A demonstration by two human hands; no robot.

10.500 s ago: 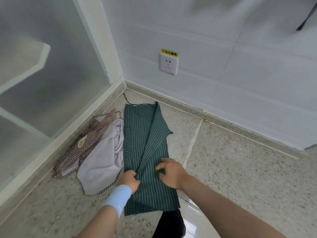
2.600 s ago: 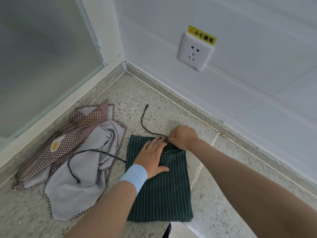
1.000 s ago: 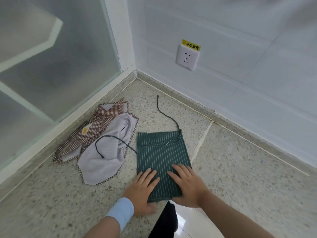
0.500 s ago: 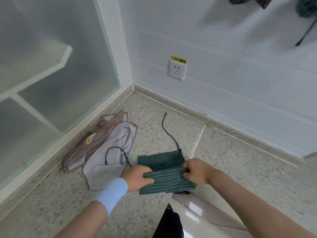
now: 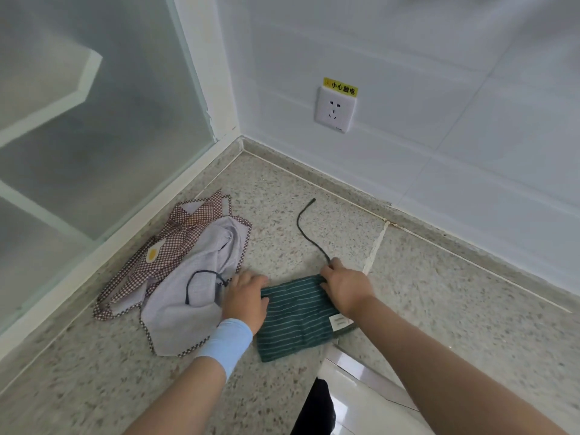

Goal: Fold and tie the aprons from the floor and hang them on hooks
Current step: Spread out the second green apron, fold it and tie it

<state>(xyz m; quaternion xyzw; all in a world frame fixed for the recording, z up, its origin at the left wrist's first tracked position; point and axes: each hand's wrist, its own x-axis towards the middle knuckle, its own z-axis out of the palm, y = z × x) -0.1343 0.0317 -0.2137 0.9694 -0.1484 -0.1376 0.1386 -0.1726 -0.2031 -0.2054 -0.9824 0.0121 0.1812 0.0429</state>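
The folded green apron lies on the floor by the checked apron, with the left hand flat on its left edge and the right hand curling its fingers round the far corner.

Green apron corner under right hand, label print unreadable

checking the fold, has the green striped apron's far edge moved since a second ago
Yes: the green striped apron now ends farther from the white wall socket, towards the camera.
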